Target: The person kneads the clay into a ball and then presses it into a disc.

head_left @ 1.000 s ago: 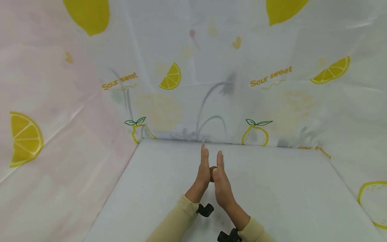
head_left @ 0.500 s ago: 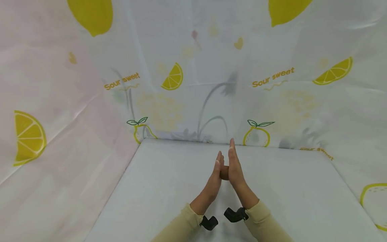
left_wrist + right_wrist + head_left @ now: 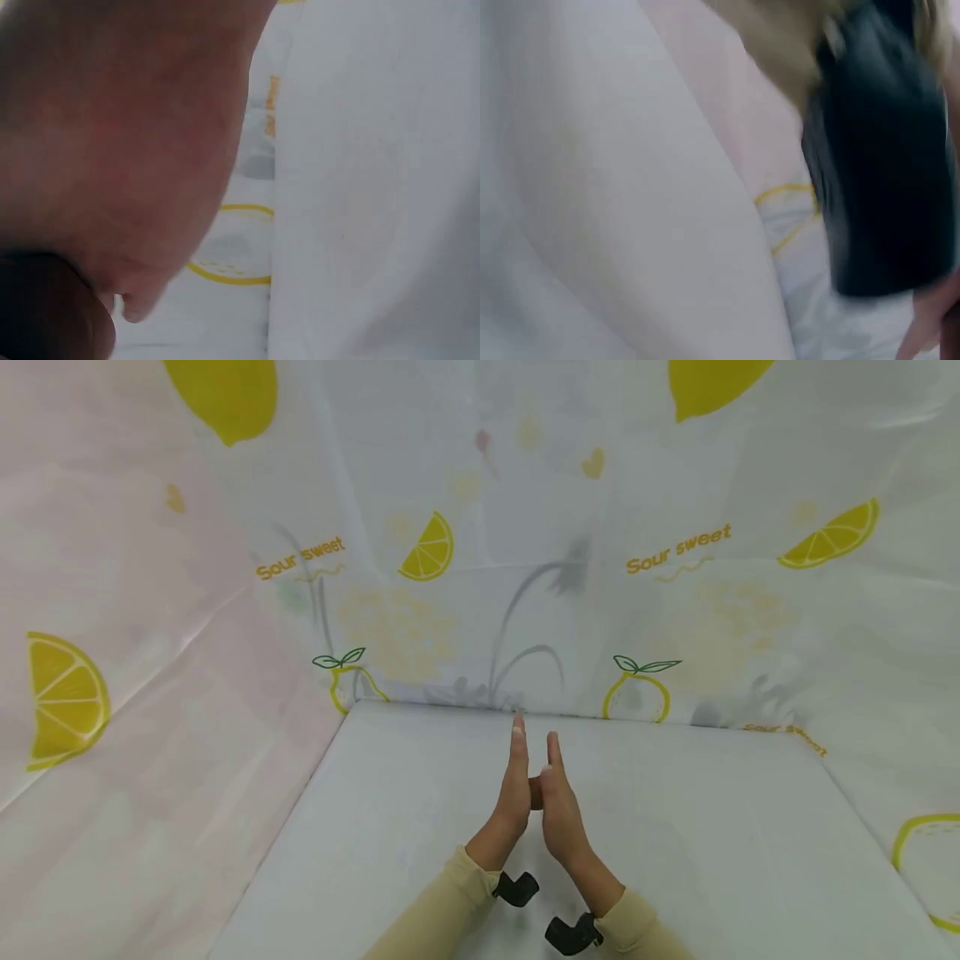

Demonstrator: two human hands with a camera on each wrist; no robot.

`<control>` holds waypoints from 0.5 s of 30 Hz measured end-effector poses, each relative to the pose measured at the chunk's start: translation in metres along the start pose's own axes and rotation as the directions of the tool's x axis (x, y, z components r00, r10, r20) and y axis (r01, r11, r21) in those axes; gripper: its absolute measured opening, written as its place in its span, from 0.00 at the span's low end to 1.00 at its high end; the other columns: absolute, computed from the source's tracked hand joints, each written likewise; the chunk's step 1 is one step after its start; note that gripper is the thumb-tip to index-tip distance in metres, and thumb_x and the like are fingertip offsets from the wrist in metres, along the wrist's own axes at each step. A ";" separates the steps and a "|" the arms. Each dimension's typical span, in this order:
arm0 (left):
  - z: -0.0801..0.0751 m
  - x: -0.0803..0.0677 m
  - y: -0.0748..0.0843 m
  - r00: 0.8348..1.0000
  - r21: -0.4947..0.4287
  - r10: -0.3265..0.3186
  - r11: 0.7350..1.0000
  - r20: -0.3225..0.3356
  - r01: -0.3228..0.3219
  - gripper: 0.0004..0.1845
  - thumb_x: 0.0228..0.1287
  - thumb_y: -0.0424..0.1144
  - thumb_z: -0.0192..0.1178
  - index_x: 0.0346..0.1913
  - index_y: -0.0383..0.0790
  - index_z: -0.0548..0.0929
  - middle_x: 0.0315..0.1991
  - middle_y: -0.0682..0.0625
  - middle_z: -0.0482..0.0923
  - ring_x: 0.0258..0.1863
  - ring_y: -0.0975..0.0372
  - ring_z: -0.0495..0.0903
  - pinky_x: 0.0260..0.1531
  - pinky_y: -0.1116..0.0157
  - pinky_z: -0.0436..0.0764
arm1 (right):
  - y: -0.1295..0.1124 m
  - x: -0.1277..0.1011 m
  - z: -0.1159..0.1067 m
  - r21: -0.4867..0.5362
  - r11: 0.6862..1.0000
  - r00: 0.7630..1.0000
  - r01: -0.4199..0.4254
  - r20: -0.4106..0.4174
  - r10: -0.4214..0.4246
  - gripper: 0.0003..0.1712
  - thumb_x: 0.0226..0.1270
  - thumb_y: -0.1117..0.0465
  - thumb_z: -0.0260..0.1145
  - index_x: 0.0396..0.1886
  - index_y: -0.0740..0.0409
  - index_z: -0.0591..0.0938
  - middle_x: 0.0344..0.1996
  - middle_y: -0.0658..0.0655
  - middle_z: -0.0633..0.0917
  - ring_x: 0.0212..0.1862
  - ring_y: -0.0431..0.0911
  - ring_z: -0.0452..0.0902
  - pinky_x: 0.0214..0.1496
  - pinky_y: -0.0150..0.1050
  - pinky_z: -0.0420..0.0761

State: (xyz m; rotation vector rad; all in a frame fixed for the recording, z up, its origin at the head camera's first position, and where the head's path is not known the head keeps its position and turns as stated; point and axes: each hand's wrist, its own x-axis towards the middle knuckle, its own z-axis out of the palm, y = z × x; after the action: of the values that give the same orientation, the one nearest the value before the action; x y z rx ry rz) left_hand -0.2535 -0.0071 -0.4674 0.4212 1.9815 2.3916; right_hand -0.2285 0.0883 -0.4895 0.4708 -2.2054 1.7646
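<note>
Over the white table my two hands stand upright, palm against palm, fingers straight and pointing away from me. A small brown lump is pressed between the left hand and the right hand; only a sliver of it shows. The left fingertips reach a little further forward than the right. In the left wrist view a palm fills the upper left, with the brown lump dark at the bottom corner. The right wrist view is blurred and shows a black wrist mount and a beige sleeve.
Lemon-print sheeting walls the table at the back, left and right. Black camera mounts sit on both wrists over beige sleeves. Nothing else lies on the table surface in view.
The palms have slid against each other with the lump between them: half a second ago the right hand was forward, now the left hand leads again as it did a second ago.
</note>
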 end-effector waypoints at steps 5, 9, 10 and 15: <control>-0.005 0.009 -0.003 0.983 -0.005 -0.118 0.993 -0.137 0.119 0.41 0.79 0.67 0.27 0.83 0.46 0.40 0.83 0.50 0.35 0.81 0.56 0.34 0.76 0.45 0.38 | -0.015 -0.015 0.010 -0.032 0.996 0.996 0.085 0.015 -0.084 0.33 0.86 0.56 0.35 0.84 0.56 0.42 0.82 0.55 0.41 0.82 0.53 0.35 0.75 0.24 0.37; -0.005 0.006 -0.005 0.980 0.010 -0.161 0.986 -0.114 0.164 0.43 0.77 0.70 0.26 0.83 0.48 0.42 0.83 0.51 0.37 0.81 0.56 0.37 0.76 0.44 0.39 | -0.024 -0.015 0.008 -0.034 0.988 0.988 0.153 0.000 -0.153 0.33 0.86 0.57 0.36 0.83 0.57 0.43 0.82 0.55 0.43 0.82 0.53 0.31 0.77 0.28 0.34; -0.003 0.005 -0.005 0.982 0.013 -0.162 0.986 -0.094 0.164 0.43 0.77 0.70 0.26 0.83 0.47 0.42 0.83 0.50 0.38 0.81 0.55 0.37 0.76 0.44 0.38 | -0.026 -0.013 0.006 -0.026 0.985 0.985 0.173 -0.007 -0.173 0.33 0.86 0.57 0.35 0.83 0.59 0.43 0.82 0.56 0.43 0.82 0.53 0.32 0.77 0.30 0.34; 0.007 -0.005 -0.008 0.993 0.058 -0.105 0.993 0.052 0.102 0.41 0.79 0.67 0.24 0.83 0.46 0.39 0.82 0.45 0.41 0.81 0.55 0.40 0.76 0.44 0.40 | -0.030 0.007 -0.009 0.075 0.988 0.990 0.136 -0.058 -0.132 0.33 0.87 0.54 0.33 0.83 0.58 0.41 0.80 0.57 0.55 0.78 0.42 0.49 0.78 0.31 0.39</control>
State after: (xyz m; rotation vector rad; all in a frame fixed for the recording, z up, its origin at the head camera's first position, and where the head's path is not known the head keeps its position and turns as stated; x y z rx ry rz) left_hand -0.2482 -0.0001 -0.4752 0.3718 1.9979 2.2446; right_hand -0.2223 0.0906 -0.4584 0.5693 -2.0246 1.7770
